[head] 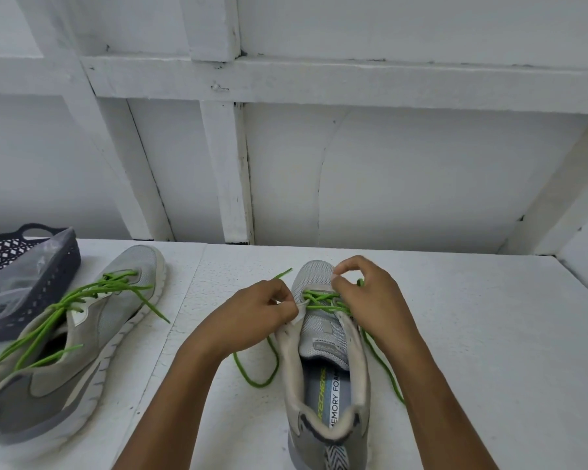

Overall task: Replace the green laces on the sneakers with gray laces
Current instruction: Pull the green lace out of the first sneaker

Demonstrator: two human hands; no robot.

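Observation:
A grey sneaker (326, 374) stands in front of me, toe pointing away, with a green lace (319, 296) still threaded through its lowest eyelets. Loose lace ends trail on both sides of it. My left hand (262, 313) pinches the sneaker's left eyelet flap. My right hand (367, 293) pinches the green lace near the toe end. A second grey sneaker (82, 344) lies at the left, tipped on its side, its green lace (68, 310) loosened but still in the eyelets. No grey laces are clearly in sight.
A dark plastic basket (48, 286) with a clear plastic bag in it sits at the far left edge. The white table (489, 334) ends against a white panelled wall behind, and a white side wall rises at the far right.

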